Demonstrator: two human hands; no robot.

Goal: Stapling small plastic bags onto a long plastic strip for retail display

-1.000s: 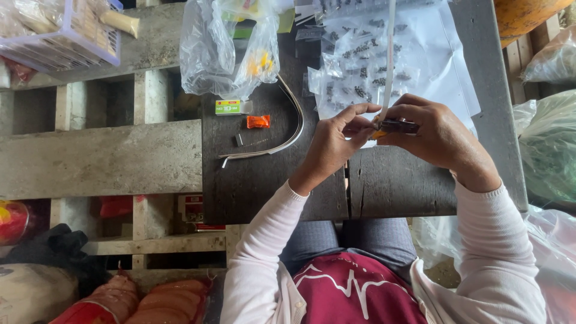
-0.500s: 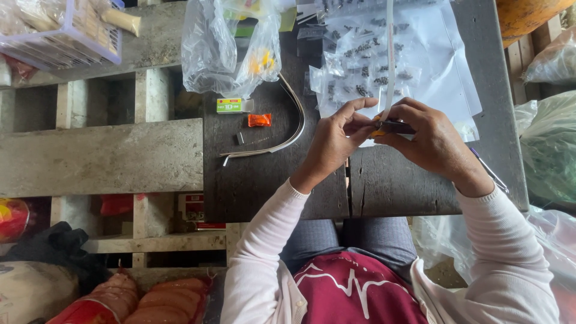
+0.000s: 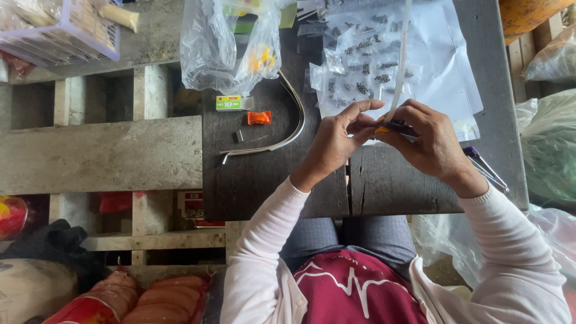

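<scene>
While both hands, left (image 3: 336, 144) and right (image 3: 429, 144), pinch a small dark tool (image 3: 397, 126), its long axis lies left-right; white strip (image 3: 402, 54) rising upward

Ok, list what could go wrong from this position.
1. Both hands, left hand and right hand, pinch a small orange-and-dark piece above the table crack; if it slips, it may drop through.
2. The pale strip runs up over the clear bags of small dark parts; a tug might drag them.
3. The tool near the table edge, close to the right forearm, could be knocked off.
</scene>
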